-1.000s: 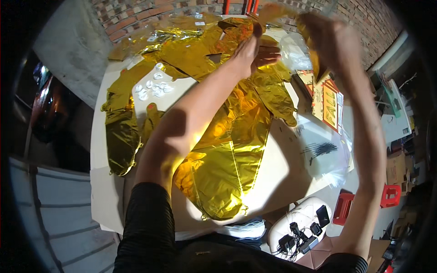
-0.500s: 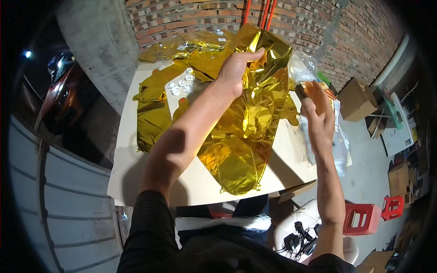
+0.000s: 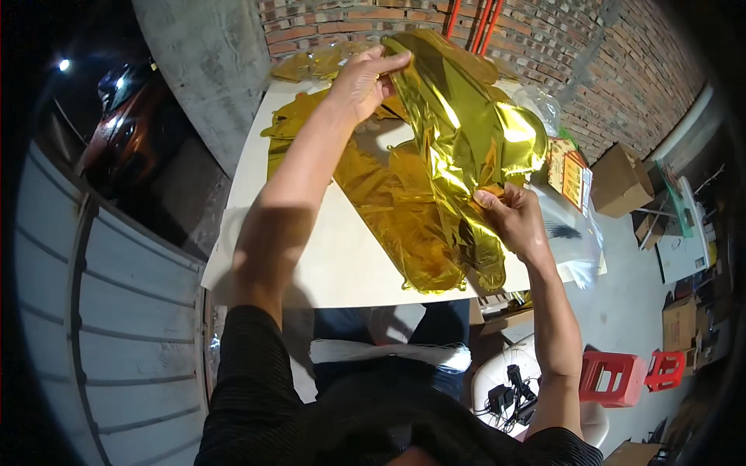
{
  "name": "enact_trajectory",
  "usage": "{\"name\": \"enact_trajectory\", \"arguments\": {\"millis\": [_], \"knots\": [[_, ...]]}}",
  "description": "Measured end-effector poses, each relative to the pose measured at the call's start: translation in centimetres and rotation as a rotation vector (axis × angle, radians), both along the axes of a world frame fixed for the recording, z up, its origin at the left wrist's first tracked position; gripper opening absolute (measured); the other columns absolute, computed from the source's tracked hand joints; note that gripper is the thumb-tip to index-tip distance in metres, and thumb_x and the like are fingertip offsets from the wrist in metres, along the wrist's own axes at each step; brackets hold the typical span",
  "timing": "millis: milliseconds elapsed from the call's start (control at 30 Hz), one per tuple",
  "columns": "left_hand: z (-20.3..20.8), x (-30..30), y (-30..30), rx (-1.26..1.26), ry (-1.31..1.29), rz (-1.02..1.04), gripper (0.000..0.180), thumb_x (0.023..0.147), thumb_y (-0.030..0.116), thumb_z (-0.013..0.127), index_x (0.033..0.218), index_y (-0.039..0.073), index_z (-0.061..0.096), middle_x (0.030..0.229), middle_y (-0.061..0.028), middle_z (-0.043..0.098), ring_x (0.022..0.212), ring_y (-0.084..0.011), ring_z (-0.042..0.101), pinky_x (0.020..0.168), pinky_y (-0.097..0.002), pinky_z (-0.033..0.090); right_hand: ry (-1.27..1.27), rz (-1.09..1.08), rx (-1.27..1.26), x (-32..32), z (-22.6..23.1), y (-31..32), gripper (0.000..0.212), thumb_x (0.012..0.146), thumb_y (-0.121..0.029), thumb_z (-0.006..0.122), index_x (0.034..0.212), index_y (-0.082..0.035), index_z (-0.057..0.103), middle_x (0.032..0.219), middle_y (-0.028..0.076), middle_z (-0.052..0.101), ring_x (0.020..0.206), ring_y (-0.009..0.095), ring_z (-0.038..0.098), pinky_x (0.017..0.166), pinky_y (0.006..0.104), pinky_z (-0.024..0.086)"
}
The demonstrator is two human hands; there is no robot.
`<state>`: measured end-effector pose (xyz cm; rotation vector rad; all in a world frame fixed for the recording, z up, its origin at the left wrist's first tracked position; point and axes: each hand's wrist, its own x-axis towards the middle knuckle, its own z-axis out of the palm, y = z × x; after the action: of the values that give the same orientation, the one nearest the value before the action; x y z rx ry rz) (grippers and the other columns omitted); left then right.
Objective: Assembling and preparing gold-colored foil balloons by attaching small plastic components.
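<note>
A shiny, deflated gold foil balloon (image 3: 458, 116) is lifted above the table, creased and folded over itself. My left hand (image 3: 361, 84) pinches its upper left corner between thumb and fingers. Lower down on its right side, my right hand (image 3: 515, 221) is closed on the foil, thumb on top. Beneath it, more flat gold foil (image 3: 388, 198) lies across the table, its rounded end close to the front edge. Another gold foil piece (image 3: 295, 116) lies left of my left forearm, which covers part of it.
The pale tabletop (image 3: 330, 252) ends just in front of my body. Clear plastic bags (image 3: 571, 229) lie along its right edge, near an orange and yellow printed box (image 3: 569, 175). A brick wall (image 3: 334, 27) stands behind. Red stools (image 3: 614, 378) and a cardboard box (image 3: 622, 179) are on the right.
My right hand, open and apart from the foil before, has come in and taken hold of it. My left hand has moved up and left, spreading the balloon. The view has shifted slightly.
</note>
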<state>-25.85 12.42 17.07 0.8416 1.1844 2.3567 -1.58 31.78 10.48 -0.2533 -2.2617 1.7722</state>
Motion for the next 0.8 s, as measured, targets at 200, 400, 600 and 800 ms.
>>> {"name": "enact_trajectory", "arguments": {"millis": [200, 400, 600, 800], "knots": [[-2.7, -0.3, -1.1, -0.253, -0.041, -0.058, 0.038, 0.082, 0.022, 0.079, 0.113, 0.005, 0.064, 0.097, -0.0018, 0.07, 0.088, -0.0112, 0.066, 0.067, -0.0313, 0.052, -0.123, -0.017, 0.375, 1.5, -1.7, 1.6, 0.025, 0.091, -0.019, 0.075, 0.082, 0.003, 0.068, 0.064, -0.003, 0.057, 0.057, 0.003, 0.042, 0.048, 0.0243, 0.032], [-2.8, -2.9, -0.4, -0.653, 0.243, 0.122, 0.022, 0.088, 0.02, 0.076, 0.104, 0.005, 0.069, 0.092, -0.0016, 0.069, 0.076, -0.0097, 0.064, 0.073, -0.0241, 0.052, -0.179, 0.028, 0.22, 2.4, -1.4, 2.7, 0.02, 0.091, -0.017, 0.074, 0.087, 0.002, 0.069, 0.069, -0.004, 0.06, 0.058, 0.003, 0.045, 0.049, 0.0232, 0.035], [-1.8, -3.1, -0.3, -0.249, 0.443, -0.007, 0.045, 0.087, 0.015, 0.076, 0.126, 0.0, 0.061, 0.099, -0.0053, 0.071, 0.086, -0.0104, 0.066, 0.08, -0.0255, 0.052, -0.199, 0.107, -0.006, 5.9, -2.4, 3.7, 0.018, 0.088, -0.017, 0.074, 0.09, -0.001, 0.068, 0.07, -0.001, 0.062, 0.057, 0.004, 0.049, 0.052, 0.0233, 0.038], [-7.3, -6.3, 1.1, -0.672, 0.592, 0.094, 0.074, 0.086, 0.02, 0.077, 0.149, 0.005, 0.041, 0.109, -0.0074, 0.066, 0.091, -0.0135, 0.064, 0.082, -0.0261, 0.052, -0.247, -0.009, -0.072, 5.4, -5.1, -0.1, 0.029, 0.097, -0.025, 0.067, 0.076, -0.007, 0.056, 0.061, -0.007, 0.045, 0.052, 0.003, 0.033, 0.048, 0.0248, 0.026]]}}
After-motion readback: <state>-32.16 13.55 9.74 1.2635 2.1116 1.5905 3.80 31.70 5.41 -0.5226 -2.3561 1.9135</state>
